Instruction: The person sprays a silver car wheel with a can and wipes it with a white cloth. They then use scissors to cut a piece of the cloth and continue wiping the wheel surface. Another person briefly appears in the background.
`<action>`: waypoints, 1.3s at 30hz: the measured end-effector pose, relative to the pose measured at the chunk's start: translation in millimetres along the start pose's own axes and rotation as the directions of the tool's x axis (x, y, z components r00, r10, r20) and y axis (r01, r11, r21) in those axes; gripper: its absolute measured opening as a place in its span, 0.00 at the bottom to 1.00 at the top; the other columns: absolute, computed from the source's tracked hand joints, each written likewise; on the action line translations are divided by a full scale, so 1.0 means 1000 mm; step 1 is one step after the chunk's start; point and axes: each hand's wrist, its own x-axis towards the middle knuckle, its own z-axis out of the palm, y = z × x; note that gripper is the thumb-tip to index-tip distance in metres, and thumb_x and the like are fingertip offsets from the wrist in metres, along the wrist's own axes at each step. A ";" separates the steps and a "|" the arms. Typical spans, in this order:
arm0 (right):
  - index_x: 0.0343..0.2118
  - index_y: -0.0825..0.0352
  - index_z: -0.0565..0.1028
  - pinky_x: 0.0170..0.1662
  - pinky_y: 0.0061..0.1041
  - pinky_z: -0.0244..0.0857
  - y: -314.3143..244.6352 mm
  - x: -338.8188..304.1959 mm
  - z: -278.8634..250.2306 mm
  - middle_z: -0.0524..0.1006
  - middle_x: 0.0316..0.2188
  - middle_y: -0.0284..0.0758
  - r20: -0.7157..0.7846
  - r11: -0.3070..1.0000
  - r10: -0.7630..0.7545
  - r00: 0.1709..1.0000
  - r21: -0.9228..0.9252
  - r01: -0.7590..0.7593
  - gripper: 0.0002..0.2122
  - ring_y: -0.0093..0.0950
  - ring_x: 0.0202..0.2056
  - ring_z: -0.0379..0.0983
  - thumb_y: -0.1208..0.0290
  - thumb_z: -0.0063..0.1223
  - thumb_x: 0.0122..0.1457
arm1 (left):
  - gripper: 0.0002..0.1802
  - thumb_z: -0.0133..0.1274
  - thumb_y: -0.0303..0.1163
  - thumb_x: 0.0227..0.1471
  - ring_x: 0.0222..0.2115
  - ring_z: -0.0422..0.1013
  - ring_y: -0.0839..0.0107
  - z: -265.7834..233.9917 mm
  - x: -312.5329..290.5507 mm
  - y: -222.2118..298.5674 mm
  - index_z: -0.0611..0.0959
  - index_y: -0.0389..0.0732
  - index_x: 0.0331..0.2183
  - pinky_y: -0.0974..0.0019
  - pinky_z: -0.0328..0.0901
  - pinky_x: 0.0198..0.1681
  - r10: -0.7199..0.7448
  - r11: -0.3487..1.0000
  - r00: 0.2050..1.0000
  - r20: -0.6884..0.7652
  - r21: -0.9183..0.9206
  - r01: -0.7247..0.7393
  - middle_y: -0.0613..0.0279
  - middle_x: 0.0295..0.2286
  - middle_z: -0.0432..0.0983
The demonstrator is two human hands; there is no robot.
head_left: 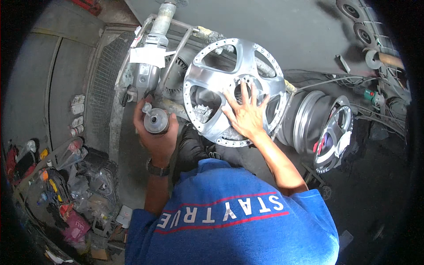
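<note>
My left hand (pixel 159 140) is wrapped round a small grey bottle (pixel 156 121) and holds it upright, its flip-top cap tipped up. Just beyond that hand is a grey motor-like machine body (pixel 145 81) with a white sheet of paper (pixel 147 57) across it. A polished silver spoked wheel centre (pixel 211 80), its rim ringed with bolt holes, lies before me on a metal frame. Flat on the wheel centre, near its hub hole, my right hand (pixel 247 115) has its fingers spread. Nothing shows in that hand.
At the right stand wheel rims (pixel 304 117), with another silver spoked wheel face (pixel 332 143) leaning there. Cables (pixel 353 79) trail along the wall behind. On the left are plastic bags (pixel 73 154), a pink bag (pixel 76 227) and a mesh panel (pixel 104 81).
</note>
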 end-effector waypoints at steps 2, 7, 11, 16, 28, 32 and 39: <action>0.72 0.33 0.72 0.66 0.92 0.28 -0.009 0.017 0.006 0.47 0.83 0.42 -0.023 1.000 -0.019 1.000 -0.023 0.019 0.30 0.58 0.81 0.39 0.32 0.45 0.71 | 0.52 0.70 0.16 0.50 0.47 0.80 0.67 0.000 0.000 0.000 0.61 0.34 0.71 0.59 0.74 0.57 0.008 1.000 1.000 -0.010 0.013 -0.008 0.42 0.64 0.72; 0.74 0.32 0.69 0.66 0.92 0.29 -0.001 0.001 -0.005 0.48 0.83 0.42 0.001 0.997 -0.075 0.997 -0.026 0.075 0.30 0.58 0.80 0.40 0.32 0.44 0.72 | 0.52 0.71 0.16 0.49 0.47 0.80 0.66 -0.002 -0.004 -0.001 0.62 0.34 0.70 0.59 0.75 0.57 -0.039 0.998 0.999 -0.018 -0.042 0.038 0.41 0.64 0.72; 0.75 0.32 0.68 0.67 0.90 0.30 -0.004 0.012 -0.013 0.45 0.83 0.43 0.082 0.997 -0.060 0.995 -0.040 0.063 0.30 0.57 0.81 0.39 0.32 0.40 0.73 | 0.53 0.71 0.16 0.49 0.47 0.80 0.66 -0.002 -0.008 -0.008 0.62 0.34 0.71 0.61 0.76 0.56 0.001 1.000 1.000 -0.014 -0.031 -0.001 0.42 0.65 0.71; 0.74 0.33 0.69 0.66 0.92 0.31 0.000 0.008 -0.006 0.48 0.82 0.42 0.012 0.994 -0.106 0.994 -0.009 0.106 0.30 0.57 0.80 0.40 0.33 0.44 0.73 | 0.53 0.71 0.15 0.49 0.48 0.79 0.66 -0.001 -0.007 -0.007 0.61 0.34 0.71 0.61 0.76 0.54 0.047 0.999 0.999 -0.009 0.011 -0.047 0.42 0.65 0.71; 0.73 0.34 0.71 0.68 0.90 0.24 -0.014 0.006 0.011 0.46 0.83 0.44 0.010 0.990 0.100 0.995 0.096 -0.101 0.30 0.57 0.82 0.34 0.32 0.44 0.72 | 0.51 0.66 0.12 0.53 0.46 0.79 0.70 -0.004 -0.009 0.003 0.58 0.35 0.71 0.62 0.75 0.54 0.023 1.000 1.000 -0.006 -0.008 -0.023 0.42 0.67 0.67; 0.75 0.34 0.69 0.67 0.91 0.25 0.005 0.017 0.003 0.44 0.84 0.42 0.007 0.995 0.097 0.995 -0.001 -0.097 0.31 0.58 0.81 0.34 0.32 0.43 0.72 | 0.52 0.69 0.14 0.51 0.48 0.78 0.69 -0.004 -0.011 -0.001 0.60 0.35 0.71 0.63 0.76 0.52 0.015 0.999 1.000 -0.009 -0.041 -0.015 0.43 0.66 0.68; 0.76 0.38 0.68 0.67 0.91 0.27 -0.025 0.013 -0.008 0.45 0.83 0.46 0.109 0.990 0.099 0.989 0.092 -0.109 0.31 0.59 0.81 0.37 0.34 0.42 0.74 | 0.50 0.71 0.17 0.50 0.55 0.77 0.59 0.008 -0.010 0.012 0.65 0.35 0.69 0.57 0.73 0.61 -0.049 0.998 0.999 0.000 0.047 0.049 0.44 0.63 0.72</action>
